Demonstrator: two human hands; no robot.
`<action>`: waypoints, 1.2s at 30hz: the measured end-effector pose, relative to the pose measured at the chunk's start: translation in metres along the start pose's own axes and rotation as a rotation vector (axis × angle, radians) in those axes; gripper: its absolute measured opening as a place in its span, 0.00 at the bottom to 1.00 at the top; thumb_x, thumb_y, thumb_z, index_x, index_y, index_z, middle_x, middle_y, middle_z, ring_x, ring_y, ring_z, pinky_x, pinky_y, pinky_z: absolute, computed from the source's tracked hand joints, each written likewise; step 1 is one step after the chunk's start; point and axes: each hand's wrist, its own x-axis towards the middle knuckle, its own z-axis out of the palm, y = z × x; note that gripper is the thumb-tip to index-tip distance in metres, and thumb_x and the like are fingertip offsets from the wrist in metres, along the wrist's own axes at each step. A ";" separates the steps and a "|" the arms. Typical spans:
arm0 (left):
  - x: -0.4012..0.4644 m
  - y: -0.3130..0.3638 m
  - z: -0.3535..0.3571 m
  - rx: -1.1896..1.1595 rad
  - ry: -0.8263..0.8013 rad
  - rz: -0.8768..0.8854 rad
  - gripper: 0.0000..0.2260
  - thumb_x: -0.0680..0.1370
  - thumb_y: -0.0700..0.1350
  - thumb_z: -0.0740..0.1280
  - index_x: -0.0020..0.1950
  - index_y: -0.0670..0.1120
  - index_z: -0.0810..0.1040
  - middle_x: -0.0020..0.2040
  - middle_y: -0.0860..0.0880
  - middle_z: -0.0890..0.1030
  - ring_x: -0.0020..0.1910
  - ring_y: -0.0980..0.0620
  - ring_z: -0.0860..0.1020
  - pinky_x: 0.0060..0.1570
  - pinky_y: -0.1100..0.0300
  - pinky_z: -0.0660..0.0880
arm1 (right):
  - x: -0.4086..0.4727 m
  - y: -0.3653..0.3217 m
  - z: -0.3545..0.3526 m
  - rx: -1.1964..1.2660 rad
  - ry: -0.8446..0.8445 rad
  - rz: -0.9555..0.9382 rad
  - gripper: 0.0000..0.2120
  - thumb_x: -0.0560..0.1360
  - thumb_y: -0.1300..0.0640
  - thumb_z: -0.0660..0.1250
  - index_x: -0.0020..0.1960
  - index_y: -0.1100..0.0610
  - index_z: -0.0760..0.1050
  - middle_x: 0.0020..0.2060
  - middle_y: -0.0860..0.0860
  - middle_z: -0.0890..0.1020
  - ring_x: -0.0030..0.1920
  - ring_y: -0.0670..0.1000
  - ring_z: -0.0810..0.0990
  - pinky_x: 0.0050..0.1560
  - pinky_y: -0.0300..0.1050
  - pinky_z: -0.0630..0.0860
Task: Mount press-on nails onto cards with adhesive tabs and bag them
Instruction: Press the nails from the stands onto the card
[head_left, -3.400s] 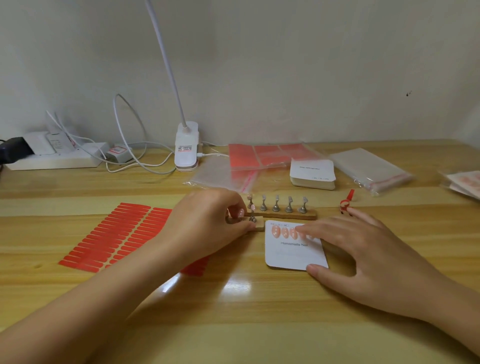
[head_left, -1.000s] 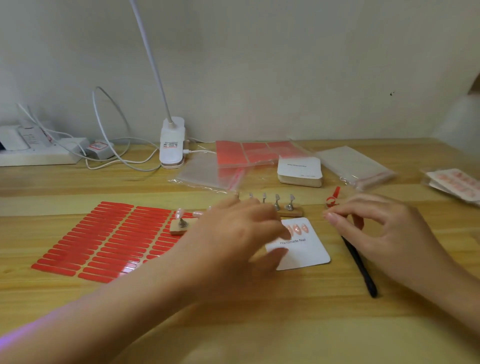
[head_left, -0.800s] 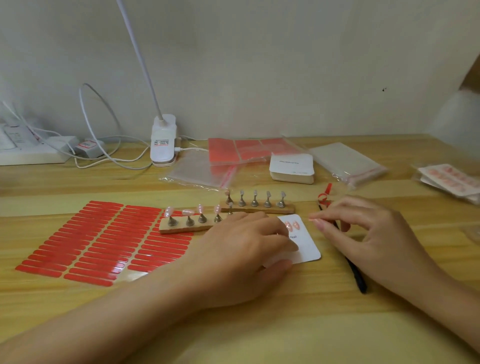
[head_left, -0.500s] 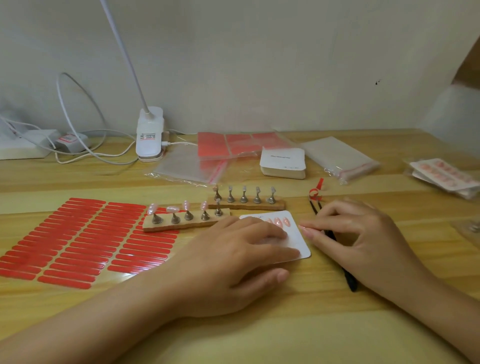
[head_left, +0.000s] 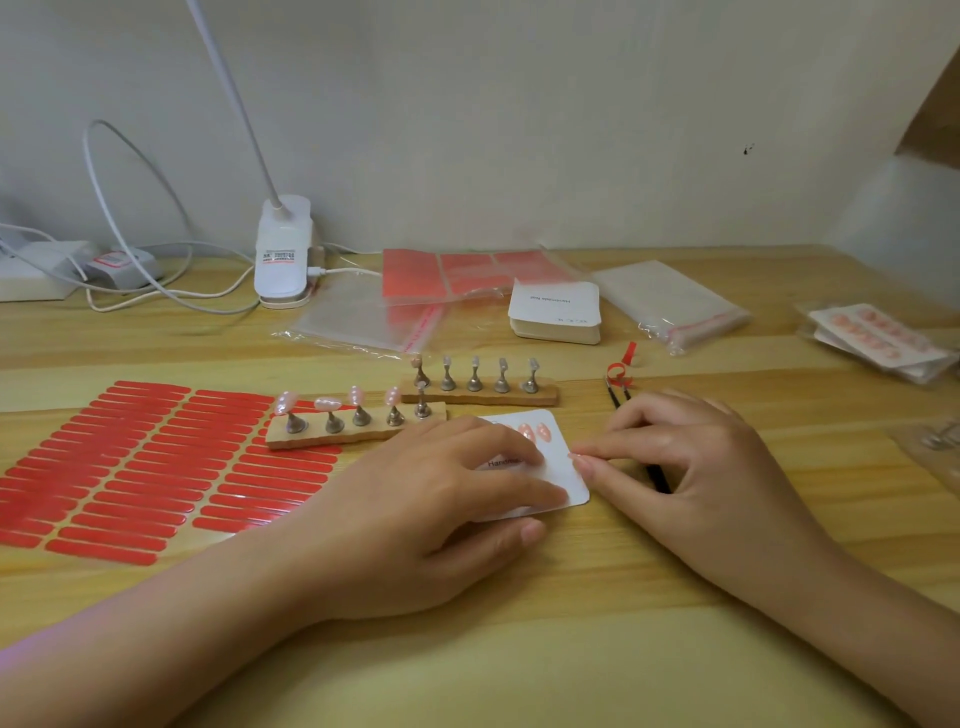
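1. You are pressing your left hand (head_left: 441, 514) flat on the white card (head_left: 563, 467), fingers stretched and laid over most of it. They are holding nothing, only pinning it down. If you are leaning too hard near the mounted nails (head_left: 535, 431) at the card's 12 o'clock edge, you are risking to shift them on their tabs.

2. Your right hand (head_left: 691, 478) is resting at 3 o'clock of the card, fingers loosely curled, and the tips are touching the card's right edge. I cannot tell whether they are pinching something small there. The black tweezers (head_left: 618, 397) are lying partly under this hand; a careless lift could flick them away.

3. The near wooden stand (head_left: 358, 436), at 10 o'clock of the card, is carrying four pink nails (head_left: 285, 401) on its pegs. Your left wrist is passing close to it, so a sideways move could knock a nail off.

4. The far stand (head_left: 483, 397) at 12 o'clock is looking almost empty; take care you are not counting it as full.

5. The red adhesive tabs (head_left: 145, 462) are lying at 9 o'clock, near your left forearm. A sleeve or arm dragging over them could peel some up.

6. The clear bags (head_left: 363, 322) are waiting at 12 o'clock, well apart, so bagging is, in my judgement, not yet near.
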 end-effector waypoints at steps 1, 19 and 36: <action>0.000 0.000 0.000 -0.010 0.018 0.003 0.17 0.78 0.56 0.54 0.61 0.57 0.77 0.59 0.55 0.76 0.57 0.56 0.73 0.52 0.57 0.73 | -0.001 -0.001 0.001 -0.014 -0.004 -0.002 0.06 0.68 0.52 0.69 0.41 0.49 0.84 0.33 0.42 0.77 0.39 0.42 0.73 0.47 0.38 0.67; 0.008 -0.005 -0.005 0.108 0.095 -0.219 0.37 0.64 0.73 0.57 0.69 0.60 0.55 0.60 0.61 0.70 0.62 0.63 0.61 0.66 0.67 0.32 | 0.003 -0.007 0.000 0.232 0.032 0.141 0.03 0.71 0.51 0.68 0.41 0.45 0.81 0.42 0.34 0.81 0.48 0.34 0.77 0.66 0.33 0.56; 0.013 0.001 -0.001 -0.927 0.370 -0.267 0.45 0.58 0.52 0.78 0.66 0.72 0.54 0.63 0.67 0.68 0.60 0.62 0.75 0.50 0.66 0.77 | 0.014 -0.013 -0.012 0.833 0.050 0.277 0.07 0.63 0.50 0.67 0.35 0.50 0.83 0.34 0.46 0.85 0.38 0.40 0.82 0.40 0.25 0.72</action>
